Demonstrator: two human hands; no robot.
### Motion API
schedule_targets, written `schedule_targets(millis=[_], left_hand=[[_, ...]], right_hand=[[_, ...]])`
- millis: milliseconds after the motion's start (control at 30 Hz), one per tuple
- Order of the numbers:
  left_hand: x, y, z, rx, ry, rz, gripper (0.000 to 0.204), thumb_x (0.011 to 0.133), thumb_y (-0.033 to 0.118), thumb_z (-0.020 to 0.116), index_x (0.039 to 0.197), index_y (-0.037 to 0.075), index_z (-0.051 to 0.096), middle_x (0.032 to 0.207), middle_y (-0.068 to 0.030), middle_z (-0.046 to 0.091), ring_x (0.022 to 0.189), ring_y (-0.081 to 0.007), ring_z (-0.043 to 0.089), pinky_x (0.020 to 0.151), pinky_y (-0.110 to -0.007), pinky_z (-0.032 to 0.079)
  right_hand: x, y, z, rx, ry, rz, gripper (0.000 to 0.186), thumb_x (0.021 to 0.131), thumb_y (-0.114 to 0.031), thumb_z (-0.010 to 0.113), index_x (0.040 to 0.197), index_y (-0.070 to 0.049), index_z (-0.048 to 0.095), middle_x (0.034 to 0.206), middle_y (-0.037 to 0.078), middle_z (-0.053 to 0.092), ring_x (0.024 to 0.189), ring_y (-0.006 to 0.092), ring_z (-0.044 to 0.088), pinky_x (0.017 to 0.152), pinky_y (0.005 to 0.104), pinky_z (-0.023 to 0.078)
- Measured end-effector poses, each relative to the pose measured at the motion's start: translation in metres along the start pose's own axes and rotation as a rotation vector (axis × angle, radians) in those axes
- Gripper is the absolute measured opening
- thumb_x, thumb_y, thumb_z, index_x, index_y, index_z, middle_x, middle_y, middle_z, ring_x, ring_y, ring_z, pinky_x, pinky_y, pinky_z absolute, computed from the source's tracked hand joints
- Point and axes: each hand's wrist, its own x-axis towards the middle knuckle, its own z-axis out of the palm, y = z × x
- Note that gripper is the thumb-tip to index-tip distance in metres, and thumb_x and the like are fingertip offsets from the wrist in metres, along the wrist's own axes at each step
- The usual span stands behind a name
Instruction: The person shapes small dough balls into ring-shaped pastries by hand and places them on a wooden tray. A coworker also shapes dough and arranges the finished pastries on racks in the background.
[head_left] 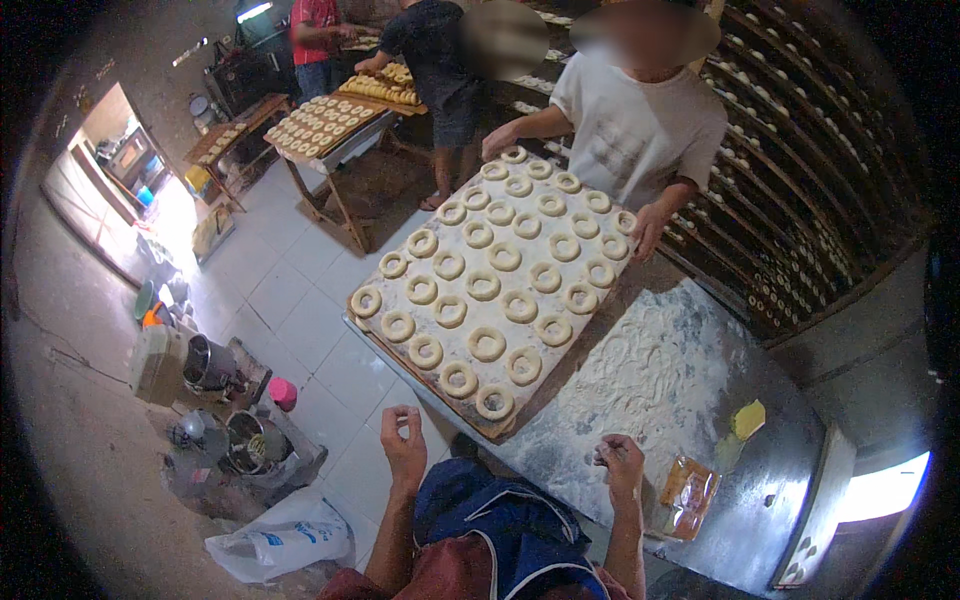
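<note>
A floured board (540, 372) carries several rows of pale dough rings (486, 344). It lies tilted across the left part of a metal worktable (765, 520), and a person in a white shirt (640, 125) grips its far end with both hands. My left hand (403, 450) is raised off the board's near left corner, fingers loosely curled and thumb apart, with nothing visible in it. Over the table's near edge, my right hand (622, 464) has its floury fingers bent together; whatever may be between them cannot be made out. Loose flour (640, 370) covers the tabletop beyond it.
Right of my right hand lie a clear-and-orange packet (688, 498) and a yellow scraper-like piece (748, 420). Tall racks (800, 150) of dough rings stand at right. Two people work by another loaded table (325, 125). Metal pots (255, 440) and a white sack (280, 535) sit at left.
</note>
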Motion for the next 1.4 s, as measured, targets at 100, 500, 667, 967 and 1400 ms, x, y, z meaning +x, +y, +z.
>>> schedule_targets(millis=[100,500,667,967,1400], left_hand=[[0.015,-0.005,-0.003,0.095,-0.118,-0.116,0.015,0.097,0.013,0.064,0.098,-0.001,0.063,0.091,-0.0142,0.066,0.084,-0.0277,0.066,0.077,-0.039,0.053],[0.034,0.009,0.034,0.375,-0.561,0.516,0.04,0.085,0.001,0.066,0.124,-0.002,0.058,0.119,-0.0206,0.06,0.115,-0.0393,0.057,0.099,-0.048,0.047],[0.047,0.003,0.063,0.592,-0.629,0.51,0.049,0.083,0.005,0.064,0.129,-0.006,0.051,0.122,-0.0226,0.056,0.113,-0.0414,0.054,0.098,-0.052,0.044],[0.071,0.038,0.054,0.248,-1.017,-0.022,0.028,0.087,0.012,0.073,0.111,0.001,0.064,0.1,-0.0246,0.067,0.095,-0.0389,0.067,0.082,-0.047,0.053],[-0.096,0.081,0.267,-0.122,-0.926,0.134,0.034,0.095,0.02,0.069,0.121,-0.002,0.066,0.107,-0.0216,0.071,0.094,-0.0321,0.072,0.082,-0.04,0.058]], right_hand=[[0.012,-0.003,0.032,-0.154,-0.123,0.0,0.022,0.092,-0.006,0.066,0.112,0.002,0.066,0.095,0.011,0.07,0.088,0.0188,0.069,0.077,0.0334,0.058],[0.004,-0.033,0.162,-1.038,-0.205,-0.392,0.043,0.088,-0.025,0.073,0.12,0.002,0.061,0.109,0.026,0.066,0.099,0.0429,0.066,0.087,0.0488,0.053],[0.007,-0.046,0.197,-0.845,-0.171,-0.135,0.045,0.085,-0.026,0.078,0.118,0.0,0.061,0.105,0.027,0.065,0.099,0.043,0.065,0.085,0.0499,0.051],[0.015,-0.05,0.136,-0.689,-0.123,-0.013,0.039,0.085,-0.026,0.079,0.119,-0.01,0.07,0.107,0.017,0.074,0.101,0.0345,0.07,0.089,0.0454,0.054],[0.115,0.013,-0.079,-0.612,0.213,-0.268,0.025,0.079,-0.009,0.081,0.091,-0.004,0.059,0.082,0.007,0.063,0.075,0.0173,0.061,0.066,0.0349,0.05]])
